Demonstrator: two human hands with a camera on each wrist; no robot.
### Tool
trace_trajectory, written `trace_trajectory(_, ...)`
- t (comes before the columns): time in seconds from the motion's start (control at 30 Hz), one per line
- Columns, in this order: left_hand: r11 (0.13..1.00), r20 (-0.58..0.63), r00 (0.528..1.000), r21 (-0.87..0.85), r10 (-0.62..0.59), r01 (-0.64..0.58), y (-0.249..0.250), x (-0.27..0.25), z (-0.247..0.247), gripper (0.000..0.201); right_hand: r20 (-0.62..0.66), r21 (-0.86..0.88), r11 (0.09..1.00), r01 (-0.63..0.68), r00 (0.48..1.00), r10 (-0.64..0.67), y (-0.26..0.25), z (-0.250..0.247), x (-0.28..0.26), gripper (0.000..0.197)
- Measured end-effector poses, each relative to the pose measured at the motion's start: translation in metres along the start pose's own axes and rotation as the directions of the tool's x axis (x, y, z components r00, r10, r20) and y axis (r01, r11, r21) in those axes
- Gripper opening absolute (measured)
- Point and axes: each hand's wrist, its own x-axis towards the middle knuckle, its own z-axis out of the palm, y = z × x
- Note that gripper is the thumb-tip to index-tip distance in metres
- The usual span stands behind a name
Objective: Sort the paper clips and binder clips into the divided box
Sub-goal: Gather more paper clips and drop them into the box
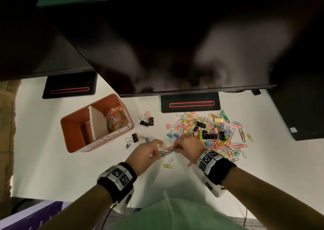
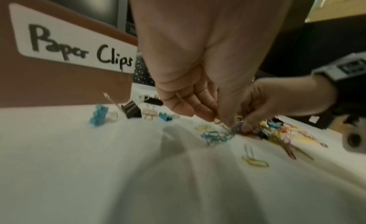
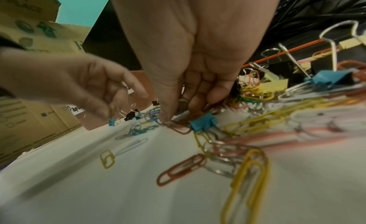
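An orange divided box (image 1: pixel 77 124) stands at the left, and its right compartment holds several paper clips (image 1: pixel 114 117). Its label (image 2: pixel 75 44) reads "Paper Clips". A mixed pile of coloured paper clips and binder clips (image 1: pixel 210 131) lies at the right. In front of the pile my two hands meet over a small bunch of paper clips (image 1: pixel 169 150). My right hand (image 1: pixel 177 146) pinches the bunch against the table, thumb and fingers down (image 3: pixel 174 116). My left hand (image 1: pixel 157 152), fingers curled, pinches the bunch's other end (image 2: pixel 219 121).
Black binder clips (image 1: pixel 147 122) and a second small group (image 1: pixel 135 138) lie between box and pile. Loose paper clips (image 1: pixel 167 166) sit near my wrists. Two monitor stands (image 1: pixel 190 104) (image 1: pixel 70 87) and dark screens overhang the back of the white table (image 1: pixel 70 173).
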Motion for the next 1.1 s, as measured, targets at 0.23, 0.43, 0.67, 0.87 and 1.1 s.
trace_trajectory(0.23,0.992,-0.047,0.992,0.048,-0.113,0.116,-0.01,0.015,0.029,0.038,-0.076,0.107,0.994,0.002,0.997,0.006,0.005,-0.01,-0.01,0.02)
trace_trajectory(0.43,0.99,-0.128,0.99,0.116,-0.061,0.076,-0.012,0.029,0.03,0.014,-0.091,0.123,0.992,0.005,0.996,0.006,0.01,-0.017,-0.021,0.021)
trace_trajectory(0.67,0.974,-0.026,0.999,0.226,-0.025,0.03,-0.007,0.034,0.029,0.013,-0.15,0.143,0.99,-0.008,0.988,0.029,0.014,-0.011,-0.029,0.019)
trace_trajectory(0.87,0.954,-0.038,0.999,0.299,-0.028,0.038,-0.013,0.032,0.039,0.017,-0.143,0.14,0.99,-0.008,0.989,0.028,0.007,-0.021,-0.03,0.023)
trace_trajectory(1.1,0.97,-0.034,0.999,0.245,0.011,-0.002,-0.02,0.022,0.028,0.02,-0.231,0.143,0.989,0.026,0.973,0.008,-0.01,-0.034,-0.022,0.021)
